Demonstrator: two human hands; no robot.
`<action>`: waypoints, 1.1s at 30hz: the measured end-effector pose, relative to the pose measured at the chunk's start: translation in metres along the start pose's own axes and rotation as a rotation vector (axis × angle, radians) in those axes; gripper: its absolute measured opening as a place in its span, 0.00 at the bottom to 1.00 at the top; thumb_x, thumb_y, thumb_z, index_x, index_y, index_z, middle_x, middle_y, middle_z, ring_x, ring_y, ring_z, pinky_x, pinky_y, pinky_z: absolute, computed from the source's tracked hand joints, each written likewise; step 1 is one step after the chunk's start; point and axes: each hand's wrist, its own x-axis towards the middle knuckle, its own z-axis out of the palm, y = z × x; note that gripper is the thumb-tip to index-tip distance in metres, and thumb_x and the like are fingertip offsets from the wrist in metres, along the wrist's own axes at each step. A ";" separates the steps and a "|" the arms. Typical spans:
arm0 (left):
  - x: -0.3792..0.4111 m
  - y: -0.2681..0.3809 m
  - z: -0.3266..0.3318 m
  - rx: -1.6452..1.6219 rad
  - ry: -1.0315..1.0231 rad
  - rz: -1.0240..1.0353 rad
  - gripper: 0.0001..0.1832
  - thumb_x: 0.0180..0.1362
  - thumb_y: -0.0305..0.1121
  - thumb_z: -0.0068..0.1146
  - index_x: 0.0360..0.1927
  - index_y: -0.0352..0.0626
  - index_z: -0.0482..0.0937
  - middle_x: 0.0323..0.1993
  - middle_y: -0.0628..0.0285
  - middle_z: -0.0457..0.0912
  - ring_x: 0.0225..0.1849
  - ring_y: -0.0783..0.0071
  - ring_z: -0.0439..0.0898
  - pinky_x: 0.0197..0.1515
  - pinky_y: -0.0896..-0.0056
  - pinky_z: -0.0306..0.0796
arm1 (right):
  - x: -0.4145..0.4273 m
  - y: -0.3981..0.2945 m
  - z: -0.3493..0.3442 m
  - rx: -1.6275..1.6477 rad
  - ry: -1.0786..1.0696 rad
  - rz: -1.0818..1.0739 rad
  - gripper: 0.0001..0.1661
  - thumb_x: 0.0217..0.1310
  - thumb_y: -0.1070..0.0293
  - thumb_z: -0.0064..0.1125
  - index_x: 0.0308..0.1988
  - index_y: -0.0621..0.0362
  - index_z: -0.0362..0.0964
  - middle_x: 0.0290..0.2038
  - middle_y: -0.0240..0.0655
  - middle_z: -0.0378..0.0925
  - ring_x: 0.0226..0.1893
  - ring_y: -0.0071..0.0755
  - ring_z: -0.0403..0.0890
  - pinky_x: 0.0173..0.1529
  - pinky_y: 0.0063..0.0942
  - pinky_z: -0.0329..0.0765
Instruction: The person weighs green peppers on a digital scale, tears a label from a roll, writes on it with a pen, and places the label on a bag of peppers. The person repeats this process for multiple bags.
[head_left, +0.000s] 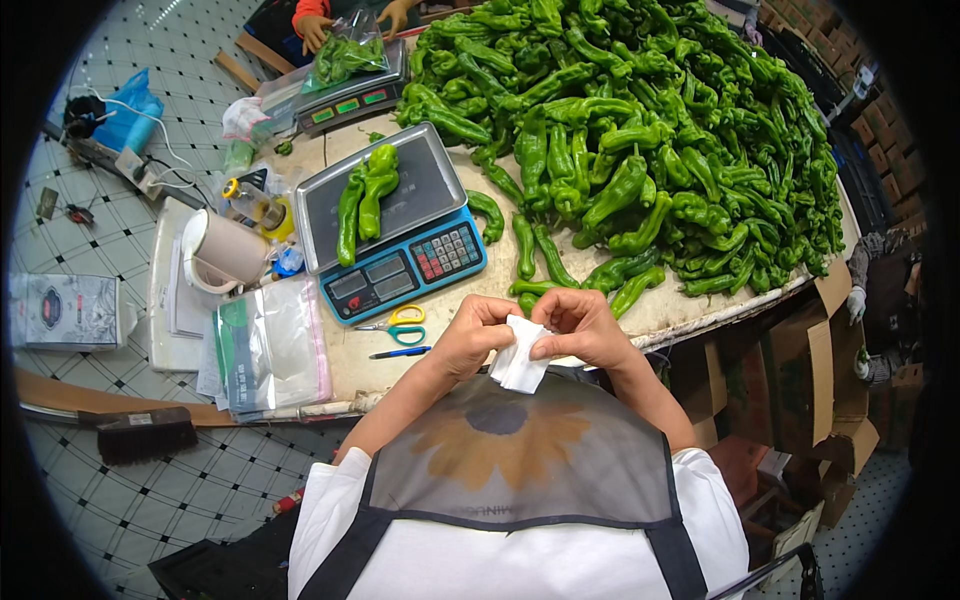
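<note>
Both my hands meet in front of my apron at the near table edge, holding a folded white paper or tissue. My left hand pinches its upper left side. On the right side, the thumb and fingers of my right hand grip it. Just beyond my hands lie loose green peppers, in front of a large pile of green peppers. To the left, a blue digital scale carries two long green peppers on its metal tray. Scissors and a blue pen lie between the scale and my left hand.
A stack of clear plastic bags, a beige pitcher and a yellow-capped bottle occupy the table's left. At the far side, another person's hands touch a bag of peppers on a second scale. Cardboard boxes stand at right.
</note>
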 end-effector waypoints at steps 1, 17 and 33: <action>-0.001 0.004 0.007 -0.070 0.026 -0.015 0.05 0.49 0.27 0.57 0.28 0.34 0.79 0.24 0.65 0.79 0.26 0.84 0.75 0.31 0.80 0.67 | 0.000 0.000 -0.001 0.010 0.004 0.003 0.16 0.44 0.79 0.75 0.35 0.61 0.75 0.29 0.26 0.78 0.31 0.14 0.76 0.35 0.17 0.72; -0.006 0.005 0.006 -0.011 -0.006 -0.009 0.18 0.46 0.23 0.53 0.43 0.32 0.78 0.34 0.60 0.83 0.32 0.78 0.81 0.33 0.77 0.75 | 0.003 0.012 -0.010 0.097 0.110 -0.045 0.18 0.44 0.77 0.75 0.36 0.63 0.74 0.30 0.30 0.79 0.31 0.18 0.79 0.36 0.18 0.76; -0.009 0.003 0.005 0.056 0.006 -0.011 0.21 0.43 0.23 0.54 0.44 0.30 0.78 0.37 0.59 0.82 0.40 0.75 0.81 0.47 0.72 0.74 | 0.004 0.018 -0.013 0.127 0.074 -0.104 0.16 0.48 0.77 0.72 0.37 0.62 0.73 0.34 0.30 0.79 0.34 0.19 0.79 0.40 0.20 0.77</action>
